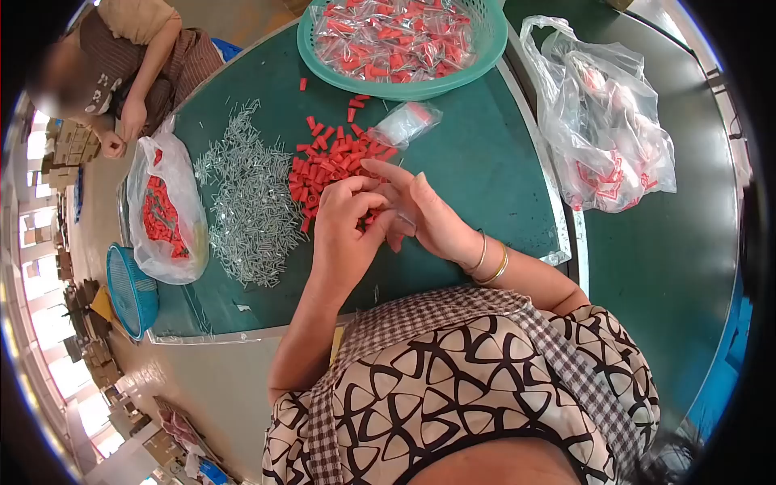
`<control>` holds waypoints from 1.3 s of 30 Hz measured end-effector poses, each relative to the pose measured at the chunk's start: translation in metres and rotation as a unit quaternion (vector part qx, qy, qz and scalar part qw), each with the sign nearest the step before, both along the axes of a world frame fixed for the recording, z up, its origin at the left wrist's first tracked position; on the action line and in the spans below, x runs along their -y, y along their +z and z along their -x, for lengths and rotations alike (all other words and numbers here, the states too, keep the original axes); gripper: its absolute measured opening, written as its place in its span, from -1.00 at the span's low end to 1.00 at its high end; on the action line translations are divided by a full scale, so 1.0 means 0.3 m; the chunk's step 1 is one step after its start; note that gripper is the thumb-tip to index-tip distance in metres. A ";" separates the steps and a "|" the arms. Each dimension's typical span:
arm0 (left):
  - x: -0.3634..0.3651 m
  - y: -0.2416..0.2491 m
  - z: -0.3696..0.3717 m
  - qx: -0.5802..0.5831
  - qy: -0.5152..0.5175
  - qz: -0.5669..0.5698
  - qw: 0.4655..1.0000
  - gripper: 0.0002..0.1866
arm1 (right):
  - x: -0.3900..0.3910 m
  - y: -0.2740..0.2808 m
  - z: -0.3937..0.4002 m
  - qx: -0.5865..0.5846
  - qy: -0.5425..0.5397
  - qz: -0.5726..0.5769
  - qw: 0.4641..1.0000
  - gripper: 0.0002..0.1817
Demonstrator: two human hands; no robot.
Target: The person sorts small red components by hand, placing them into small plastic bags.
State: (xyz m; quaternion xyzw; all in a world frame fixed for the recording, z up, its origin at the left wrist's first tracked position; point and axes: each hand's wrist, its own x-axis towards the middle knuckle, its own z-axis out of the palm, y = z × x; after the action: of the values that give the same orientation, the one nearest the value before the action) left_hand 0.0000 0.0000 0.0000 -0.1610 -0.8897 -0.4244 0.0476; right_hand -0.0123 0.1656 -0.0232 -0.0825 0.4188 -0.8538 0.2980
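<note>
My left hand [349,218] is closed, with thumb and fingers pinched at a small clear plastic bag [406,218] between my two hands. On the same bag, my right hand [432,212] has its lower fingers curled; its index finger and thumb stand apart. Fingers hide most of the bag and whatever may be in it. Just beyond my hands lies a heap of red tapered plastic caps [327,166]. Left of it spreads a pile of small silvery metal pins [252,206]. A stack of clear bags [406,124] rests past my right fingers.
A green basket [404,90] of bagged red pieces stands at the back. Leftward are a white plastic bag [194,234] holding red pieces and a blue basket [129,291]. Another person [133,69] sits far left. A knotted plastic bag [606,121] lies on the right-hand table.
</note>
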 end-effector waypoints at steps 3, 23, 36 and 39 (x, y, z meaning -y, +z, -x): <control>0.038 0.000 0.012 0.060 0.048 -0.065 0.995 -0.87 | 0.038 -0.014 0.019 -0.039 0.002 -0.015 0.999 -0.13; 0.036 -0.038 -0.045 0.202 0.191 -0.447 0.850 -0.92 | 0.074 -0.023 0.010 0.007 -0.106 -0.003 0.994 -0.67; 0.074 0.006 -0.013 0.259 0.093 -0.356 0.893 -0.50 | 0.042 0.039 0.013 -0.083 -0.014 -0.266 0.960 -0.85; 0.107 -0.040 -0.020 0.246 0.097 -0.328 0.907 -0.55 | 0.052 0.002 0.008 -0.050 -0.066 -0.169 0.982 -0.83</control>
State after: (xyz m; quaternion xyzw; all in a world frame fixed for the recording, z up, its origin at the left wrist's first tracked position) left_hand 0.0061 -0.0321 -0.0119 0.0604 -0.6951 -0.7117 -0.0817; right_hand -0.0146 0.1501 -0.0225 -0.0462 0.5757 -0.7834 0.2296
